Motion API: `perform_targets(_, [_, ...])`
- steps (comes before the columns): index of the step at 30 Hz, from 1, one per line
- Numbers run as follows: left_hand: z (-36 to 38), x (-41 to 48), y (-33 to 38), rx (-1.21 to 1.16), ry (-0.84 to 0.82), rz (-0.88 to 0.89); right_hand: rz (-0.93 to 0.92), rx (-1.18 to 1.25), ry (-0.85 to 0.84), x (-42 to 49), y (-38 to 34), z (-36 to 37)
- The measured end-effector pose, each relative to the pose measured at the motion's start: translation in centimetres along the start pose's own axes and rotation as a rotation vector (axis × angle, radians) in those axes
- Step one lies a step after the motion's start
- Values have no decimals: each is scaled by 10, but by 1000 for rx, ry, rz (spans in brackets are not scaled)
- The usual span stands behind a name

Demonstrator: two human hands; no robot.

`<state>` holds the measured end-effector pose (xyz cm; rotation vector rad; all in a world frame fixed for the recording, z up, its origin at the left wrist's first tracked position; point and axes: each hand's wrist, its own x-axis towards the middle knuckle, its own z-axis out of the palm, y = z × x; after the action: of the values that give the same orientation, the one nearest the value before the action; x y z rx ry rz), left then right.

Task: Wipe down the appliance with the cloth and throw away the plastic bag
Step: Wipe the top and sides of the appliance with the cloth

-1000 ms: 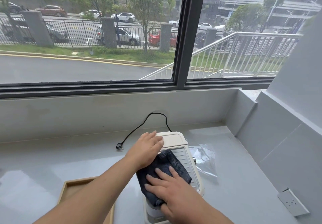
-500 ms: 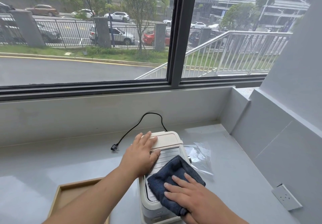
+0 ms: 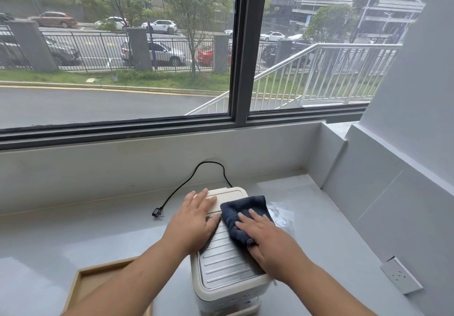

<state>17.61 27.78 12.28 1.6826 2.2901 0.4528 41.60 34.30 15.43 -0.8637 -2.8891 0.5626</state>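
A cream-white appliance (image 3: 227,270) with a ribbed metal top stands on the grey counter at bottom centre. My left hand (image 3: 196,220) lies flat on its far left top, fingers spread, holding it steady. My right hand (image 3: 267,239) presses a dark blue cloth (image 3: 242,211) flat against the far right part of the top. A clear plastic bag (image 3: 282,217) lies on the counter just right of the appliance, partly hidden by my right hand and the cloth.
The appliance's black power cord (image 3: 186,183) loops behind it, its plug (image 3: 157,212) lying unplugged to the left. A wooden tray (image 3: 83,283) sits at the near left. A wall socket (image 3: 400,277) is on the right wall. A window ledge (image 3: 147,161) rises behind.
My right hand has slid the cloth from the near end of the appliance's top toward its far right end. My left hand has stayed on the far left corner.
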Motion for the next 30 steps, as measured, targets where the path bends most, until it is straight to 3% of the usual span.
perform_targets(11, [3, -1, 14, 240, 50, 85, 203, 393, 210, 50, 22, -4])
perform_targets(21, [15, -12, 33, 262, -4, 104, 548, 979, 314, 70, 52, 0])
perform_targets(27, [18, -15, 35, 272, 14, 93, 571, 1032, 433, 68, 58, 15])
perform_targets(30, [17, -15, 36, 272, 13, 90, 576, 1115, 357, 76, 53, 15])
